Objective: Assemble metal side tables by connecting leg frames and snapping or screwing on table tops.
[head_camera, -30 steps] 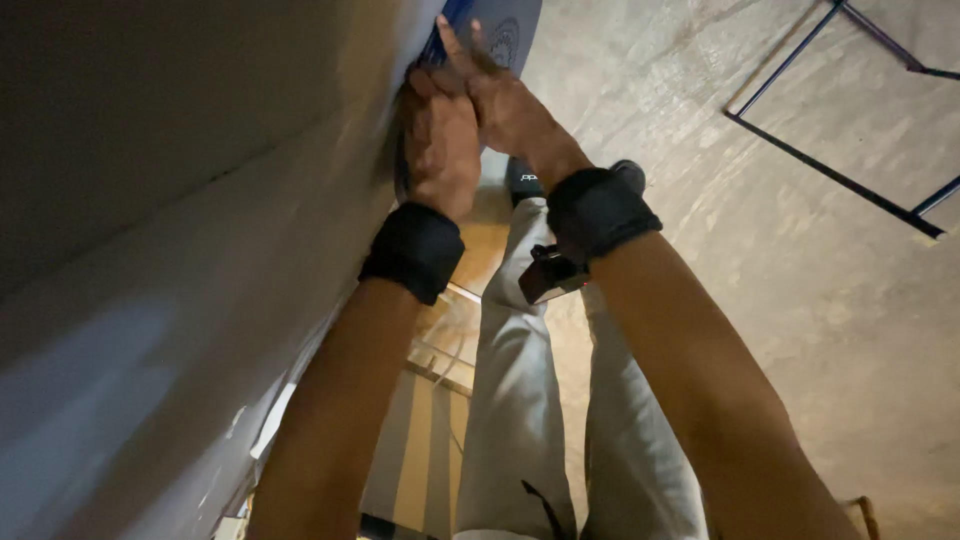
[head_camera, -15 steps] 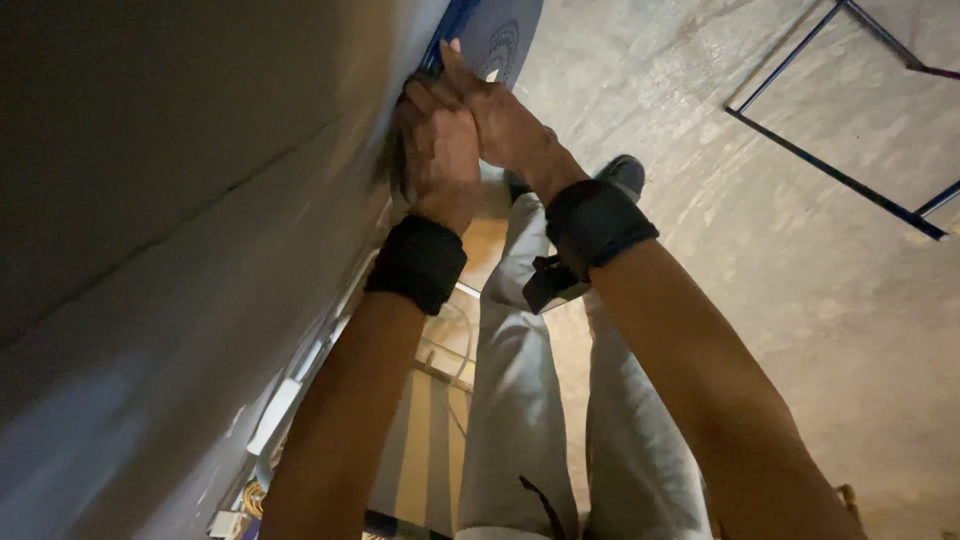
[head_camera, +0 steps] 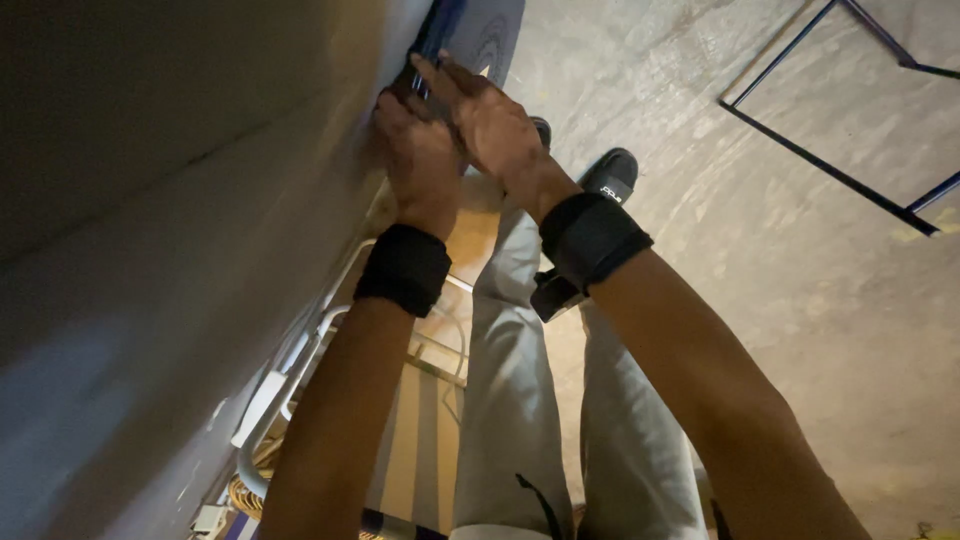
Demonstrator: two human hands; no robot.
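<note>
- Head view, largest first: a broad, smooth grey curved panel (head_camera: 150,230) fills the left side, above a rough concrete floor (head_camera: 760,250).
- Dark blue rim strip (head_camera: 440,30) runs along the panel's far edge.
- Left hand (head_camera: 420,165) lies pressed against that edge, fingers curled narrow, apparently steadying it; what it grips, I cannot tell.
- Right hand (head_camera: 490,120) overlaps it, fingers extended onto the strip.
- Black wristbands (head_camera: 590,240) wrap both wrists.
</note>
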